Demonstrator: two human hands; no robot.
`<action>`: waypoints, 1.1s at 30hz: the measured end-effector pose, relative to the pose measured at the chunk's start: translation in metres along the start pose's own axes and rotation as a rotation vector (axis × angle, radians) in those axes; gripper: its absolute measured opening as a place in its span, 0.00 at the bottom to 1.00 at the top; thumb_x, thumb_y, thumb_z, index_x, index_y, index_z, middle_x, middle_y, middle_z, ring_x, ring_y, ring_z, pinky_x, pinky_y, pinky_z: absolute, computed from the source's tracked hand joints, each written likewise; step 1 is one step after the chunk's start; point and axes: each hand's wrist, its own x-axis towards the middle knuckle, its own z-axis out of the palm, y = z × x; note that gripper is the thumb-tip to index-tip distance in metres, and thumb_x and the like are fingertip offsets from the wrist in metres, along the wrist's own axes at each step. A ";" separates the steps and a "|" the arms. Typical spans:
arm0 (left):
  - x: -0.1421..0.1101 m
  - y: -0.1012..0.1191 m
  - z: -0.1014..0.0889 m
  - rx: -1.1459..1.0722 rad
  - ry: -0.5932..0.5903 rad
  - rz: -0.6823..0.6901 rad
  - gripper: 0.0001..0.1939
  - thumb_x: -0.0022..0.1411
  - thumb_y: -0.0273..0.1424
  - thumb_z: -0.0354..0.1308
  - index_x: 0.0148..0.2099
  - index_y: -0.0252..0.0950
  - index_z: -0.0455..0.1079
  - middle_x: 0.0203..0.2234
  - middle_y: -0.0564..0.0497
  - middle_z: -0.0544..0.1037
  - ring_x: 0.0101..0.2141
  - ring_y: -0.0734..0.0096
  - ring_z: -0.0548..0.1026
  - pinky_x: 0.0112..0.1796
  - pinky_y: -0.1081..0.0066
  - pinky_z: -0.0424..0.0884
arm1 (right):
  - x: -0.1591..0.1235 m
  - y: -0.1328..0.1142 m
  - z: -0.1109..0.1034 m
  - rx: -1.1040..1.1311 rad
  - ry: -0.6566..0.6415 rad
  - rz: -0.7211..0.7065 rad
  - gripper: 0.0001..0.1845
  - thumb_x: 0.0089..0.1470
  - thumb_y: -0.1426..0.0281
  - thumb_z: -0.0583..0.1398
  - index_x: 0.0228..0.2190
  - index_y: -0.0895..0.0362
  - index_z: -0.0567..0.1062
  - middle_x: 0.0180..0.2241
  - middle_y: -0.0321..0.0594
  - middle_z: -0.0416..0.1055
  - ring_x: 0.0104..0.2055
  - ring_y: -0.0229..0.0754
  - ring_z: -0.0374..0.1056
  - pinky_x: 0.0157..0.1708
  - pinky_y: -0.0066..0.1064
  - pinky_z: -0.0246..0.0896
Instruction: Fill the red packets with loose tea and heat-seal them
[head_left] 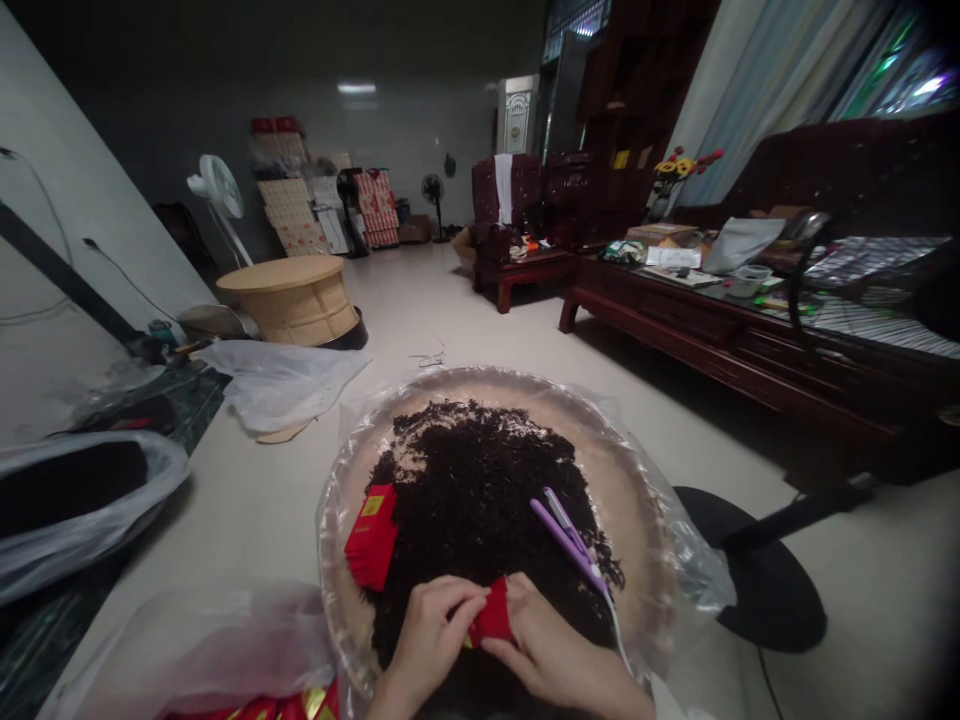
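Above a round tray (645,540) lined with clear plastic, my two hands meet over a small red packet (495,612). The fingers of my right hand (544,640) are wrapped round it. My left hand (435,635) pinches at its left edge, its fingertips partly hidden. A heap of dark, dry, curled leaves like loose tea (480,500) covers much of the tray. On the leaves to the right rests a purple flat iron (568,540), its jaws apart and a white cord running from it. A stack of red packets (373,540) leans at the tray's left side.
A plastic bag with red and gold packets (277,705) is at lower left, below a lined container of dark material (75,490). A black fan base (772,570) stands to the right. Beyond are a wooden coffee table (690,330) and a round drum-like stand (292,300).
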 end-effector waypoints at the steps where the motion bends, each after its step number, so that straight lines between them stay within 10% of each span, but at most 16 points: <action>1: 0.001 0.000 -0.002 0.013 0.010 0.019 0.12 0.63 0.28 0.53 0.35 0.40 0.78 0.29 0.51 0.83 0.31 0.71 0.80 0.34 0.76 0.74 | -0.001 0.000 0.001 0.013 0.005 -0.028 0.10 0.59 0.71 0.53 0.36 0.56 0.74 0.40 0.43 0.72 0.42 0.44 0.63 0.49 0.36 0.56; 10: 0.001 -0.009 -0.004 0.290 0.159 0.287 0.16 0.68 0.28 0.45 0.39 0.37 0.76 0.32 0.47 0.83 0.34 0.68 0.80 0.35 0.70 0.75 | 0.005 0.017 0.002 0.415 -0.120 0.056 0.27 0.61 0.51 0.47 0.30 0.58 0.73 0.29 0.37 0.69 0.30 0.38 0.60 0.35 0.31 0.61; 15: -0.010 -0.023 -0.001 0.494 0.100 0.466 0.27 0.60 0.48 0.55 0.53 0.34 0.69 0.45 0.39 0.79 0.47 0.53 0.75 0.45 0.56 0.70 | 0.004 0.024 0.002 0.753 -0.077 0.127 0.34 0.55 0.42 0.48 0.36 0.59 0.76 0.33 0.39 0.72 0.35 0.43 0.64 0.45 0.38 0.60; 20: -0.025 -0.022 0.016 0.646 0.118 0.374 0.30 0.55 0.35 0.61 0.60 0.36 0.63 0.52 0.44 0.75 0.54 0.50 0.67 0.54 0.49 0.57 | 0.009 0.024 0.014 0.919 -0.009 0.196 0.35 0.52 0.40 0.52 0.34 0.60 0.77 0.31 0.40 0.73 0.36 0.44 0.66 0.48 0.41 0.59; 25: -0.028 -0.027 0.037 0.555 0.278 0.322 0.22 0.55 0.23 0.53 0.53 0.37 0.68 0.44 0.47 0.80 0.48 0.55 0.70 0.48 0.54 0.61 | 0.011 0.019 0.022 0.927 -0.008 0.158 0.35 0.53 0.42 0.51 0.34 0.60 0.80 0.31 0.40 0.74 0.39 0.46 0.67 0.51 0.42 0.57; 33: -0.038 -0.041 0.042 0.567 0.186 0.223 0.28 0.51 0.23 0.56 0.56 0.37 0.66 0.49 0.43 0.76 0.48 0.50 0.70 0.46 0.52 0.65 | 0.001 0.022 0.021 0.984 0.007 0.239 0.34 0.52 0.42 0.55 0.44 0.57 0.78 0.40 0.44 0.76 0.47 0.48 0.67 0.58 0.45 0.51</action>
